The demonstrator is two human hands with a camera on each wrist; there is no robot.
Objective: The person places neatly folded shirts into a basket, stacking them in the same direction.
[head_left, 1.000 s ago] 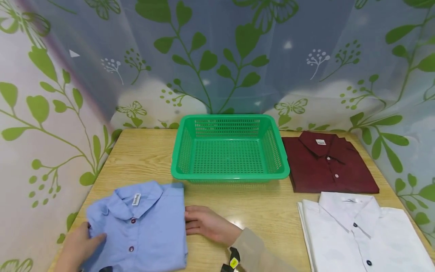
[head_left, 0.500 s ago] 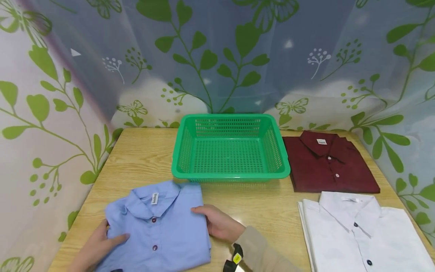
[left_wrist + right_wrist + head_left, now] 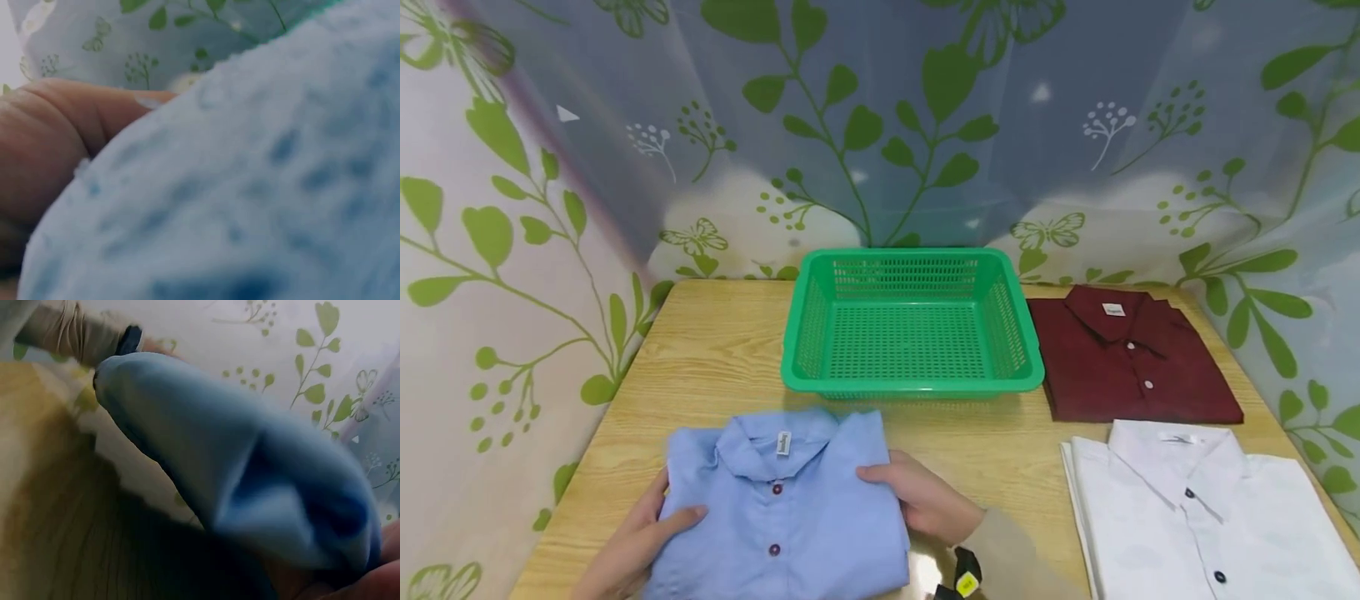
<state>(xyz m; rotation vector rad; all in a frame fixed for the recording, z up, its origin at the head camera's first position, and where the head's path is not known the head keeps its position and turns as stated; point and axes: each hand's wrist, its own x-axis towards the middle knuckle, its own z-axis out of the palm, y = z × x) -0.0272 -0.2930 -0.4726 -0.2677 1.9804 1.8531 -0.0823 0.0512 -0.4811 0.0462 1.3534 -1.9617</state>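
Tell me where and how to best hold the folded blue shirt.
Probably by both side edges, one hand from each side, thumbs on top and fingers underneath. The blue shirt is a wide, soft bundle, its collar toward the basket, so two-sided support should keep its folds together. The left hand and right hand hold those edges.

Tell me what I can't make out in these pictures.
Head view: fingertips of the left hand and right hand, thumbs aside, hidden behind the blue shirt.
Head view: print on the blue shirt's label, too small to read.
Head view: bottom of the white shirt, cut off by the lower edge.
Left wrist view: most of the left hand, hidden by the blurred blue shirt.
Right wrist view: most of the right hand, cut off at the lower right corner.
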